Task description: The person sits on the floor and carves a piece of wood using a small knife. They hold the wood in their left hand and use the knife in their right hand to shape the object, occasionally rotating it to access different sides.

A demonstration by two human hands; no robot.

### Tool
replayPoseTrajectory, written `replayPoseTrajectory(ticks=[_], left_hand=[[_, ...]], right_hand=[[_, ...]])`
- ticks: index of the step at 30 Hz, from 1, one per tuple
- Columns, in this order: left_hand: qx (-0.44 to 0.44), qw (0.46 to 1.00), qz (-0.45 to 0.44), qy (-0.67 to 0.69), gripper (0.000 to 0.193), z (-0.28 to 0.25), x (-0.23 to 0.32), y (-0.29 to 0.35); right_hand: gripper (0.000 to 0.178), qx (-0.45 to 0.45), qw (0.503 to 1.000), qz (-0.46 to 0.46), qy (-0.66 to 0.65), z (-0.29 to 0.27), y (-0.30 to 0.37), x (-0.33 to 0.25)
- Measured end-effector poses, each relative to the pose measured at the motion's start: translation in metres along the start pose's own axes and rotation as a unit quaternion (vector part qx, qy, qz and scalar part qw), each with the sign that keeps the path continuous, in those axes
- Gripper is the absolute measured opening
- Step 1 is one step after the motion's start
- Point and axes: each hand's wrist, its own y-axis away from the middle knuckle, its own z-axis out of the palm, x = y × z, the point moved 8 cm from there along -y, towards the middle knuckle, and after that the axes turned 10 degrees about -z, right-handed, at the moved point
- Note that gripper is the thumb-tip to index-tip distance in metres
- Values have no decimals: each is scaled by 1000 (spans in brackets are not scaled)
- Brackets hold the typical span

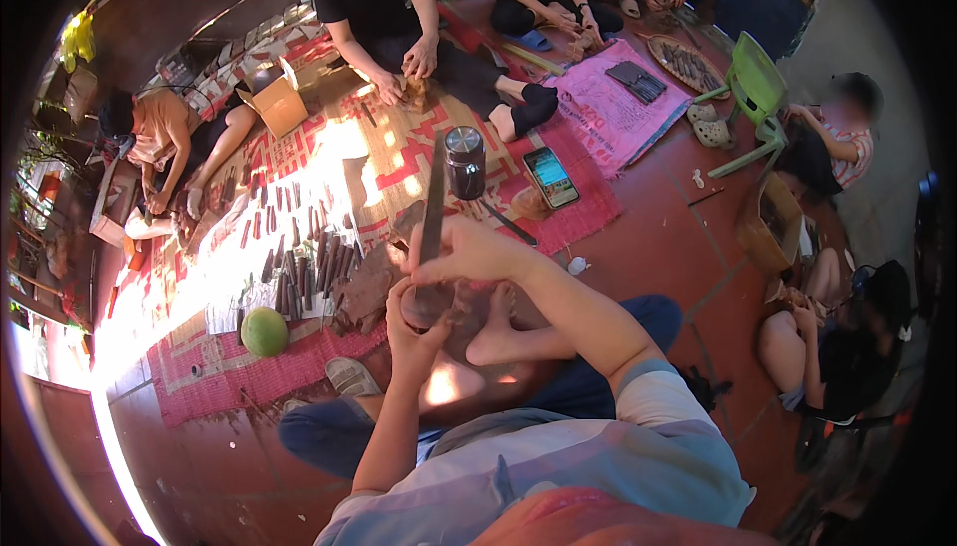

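"What sort of place is it?"
"Looks like a floor-level craft workshop: at least 4 other people [371, 0] sit around me, among patterned mats [384, 192], red floor tiles [688, 247] and rows of dark sticks [322, 265]."

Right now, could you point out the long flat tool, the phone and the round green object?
Long flat tool [433, 201]: head view, middle of its flat face.
Phone [551, 178]: head view, lit screen.
Round green object [264, 332]: head view, middle of its side.
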Motion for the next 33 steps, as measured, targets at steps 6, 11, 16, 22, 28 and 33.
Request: replayPoseTrajectory(ticks=[6,11,16,22,28,33], left_hand=[[15,997,34,-68,59,-4,-2,-1],[56,997,34,-52,59,-11,-11,-5],[62,994,66,-63,59,-12,-5,-8],[60,990,55,-113,62,-9,-6,-5],[70,989,32,-126,64,-14,-11,-3],[83,982,68,-155,62,-12,0,-1]], right_hand=[[11,92,990,100,-42,-35,-1,24],[9,-2,999,46,-3,-9,-3,-1],[11,1,1000,28,5,-11,-3,-8],[8,87,995,57,-9,-32,2,16],[8,34,995,58,77,-20,-4,6],[8,-26,997,23,-63,7,2,-18]])
